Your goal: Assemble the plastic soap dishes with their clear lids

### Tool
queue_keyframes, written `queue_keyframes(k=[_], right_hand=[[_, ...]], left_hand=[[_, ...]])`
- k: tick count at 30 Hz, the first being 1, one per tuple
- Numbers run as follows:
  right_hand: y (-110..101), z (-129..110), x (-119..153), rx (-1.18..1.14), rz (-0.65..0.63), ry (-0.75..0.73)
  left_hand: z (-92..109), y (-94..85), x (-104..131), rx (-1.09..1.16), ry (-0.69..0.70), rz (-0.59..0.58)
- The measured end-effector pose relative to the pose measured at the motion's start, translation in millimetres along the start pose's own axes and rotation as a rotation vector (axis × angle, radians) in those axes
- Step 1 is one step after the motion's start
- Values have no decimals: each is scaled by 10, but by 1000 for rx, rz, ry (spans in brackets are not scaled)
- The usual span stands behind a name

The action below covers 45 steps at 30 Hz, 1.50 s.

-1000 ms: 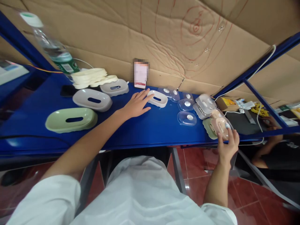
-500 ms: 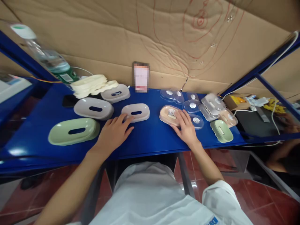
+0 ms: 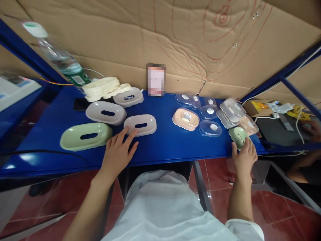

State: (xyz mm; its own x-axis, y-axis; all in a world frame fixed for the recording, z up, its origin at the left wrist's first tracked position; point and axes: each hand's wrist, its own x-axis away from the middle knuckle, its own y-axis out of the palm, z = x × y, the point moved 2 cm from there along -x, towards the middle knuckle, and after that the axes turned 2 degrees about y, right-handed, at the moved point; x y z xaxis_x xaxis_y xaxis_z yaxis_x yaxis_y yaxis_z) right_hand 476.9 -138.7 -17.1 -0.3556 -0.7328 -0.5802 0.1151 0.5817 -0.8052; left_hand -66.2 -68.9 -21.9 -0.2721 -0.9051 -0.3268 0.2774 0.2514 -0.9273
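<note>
My left hand [image 3: 119, 152] is open, palm down, its fingers spread and fingertips touching the near left edge of a pale grey oval plastic tray [image 3: 150, 124] with a slot. My thumb points off to the side over the blue table. At the right, my right hand [image 3: 244, 155] has its thumb and fingers around the near end of a small green oval plastic piece [image 3: 235, 133], partly covering it. A peach oval piece [image 3: 179, 117] with a round sticker sits untouched between my hands. Clear plastic covers [image 3: 207, 130] with stickers lie beside it.
At left are a green oval tray [image 3: 69, 138], a grey one [image 3: 92, 112], cream pieces [image 3: 100, 87] and a water bottle [image 3: 69, 65]. Stacked clear covers [image 3: 232, 108] stand beyond my right hand. Blue posts [image 3: 298, 97] and cardboard [image 3: 120, 36] bound the table [image 3: 165, 147].
My right hand has left the peach piece and moved right to the small green piece. My left hand and the grey tray have shifted slightly left and nearer. The view has turned slightly.
</note>
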Motion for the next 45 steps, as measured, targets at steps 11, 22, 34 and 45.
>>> queue_keyframes(k=[11, 22, 34, 45], right_hand=[[-522, -467, 822, -300, -158, -338], [-280, -2237, 512, -1107, -499, -666], [-82, -1986, 405, -852, -329, -476], [-40, -1781, 414, -630, -307, -474]], left_hand=[[457, 4, 65, 162, 153, 20], [554, 204, 61, 685, 136, -186], [420, 53, 309, 370, 184, -112], [-27, -204, 753, 385, -34, -60]])
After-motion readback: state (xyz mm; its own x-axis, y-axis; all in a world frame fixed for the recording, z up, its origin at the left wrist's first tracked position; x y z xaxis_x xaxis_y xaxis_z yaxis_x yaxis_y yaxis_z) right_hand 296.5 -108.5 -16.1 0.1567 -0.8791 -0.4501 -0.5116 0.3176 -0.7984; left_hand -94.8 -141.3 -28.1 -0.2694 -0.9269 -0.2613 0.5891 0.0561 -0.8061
